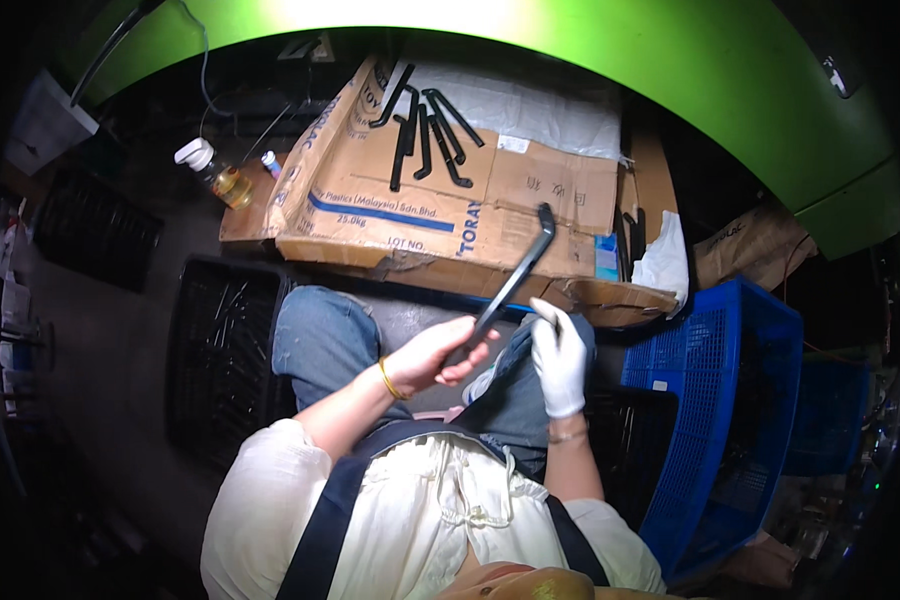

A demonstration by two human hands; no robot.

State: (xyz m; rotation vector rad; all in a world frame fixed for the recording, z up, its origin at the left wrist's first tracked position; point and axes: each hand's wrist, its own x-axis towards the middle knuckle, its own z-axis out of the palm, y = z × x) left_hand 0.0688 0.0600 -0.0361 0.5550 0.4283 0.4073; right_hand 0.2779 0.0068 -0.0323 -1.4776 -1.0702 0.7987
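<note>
Item one: my left hand (432, 357), bare with a gold bangle at the wrist, is closed around the lower end of a long black bar (510, 285). The bar slants up and to the right over my lap, its bent tip ending above the cardboard.

Item two: my right hand (559, 357), in a white glove, is held just right of the bar's lower part, its fingers curled. I cannot tell whether it touches the bar or grips anything.

Item three: a flattened cardboard box (440, 215) lies in front of my knees and serves as the work surface. On its far part rests a sheet of clear plastic (530, 100).

Item four: a loose bundle of black bars (425, 135) of the same kind lies on the upper left of the cardboard, overlapping one another.

Item five: a bottle with a white cap (215, 172) stands just left of the cardboard.

Item six: a black crate (225, 360) sits on the floor on my left, with thin dark pieces inside.

Item seven: a blue plastic basket (730, 420) stands on my right. A white cloth (665, 262) lies beyond it, at the right end of the cardboard.

Item eight: a green curved machine panel (670, 70) arches over the far side. The room around is dim.
</note>
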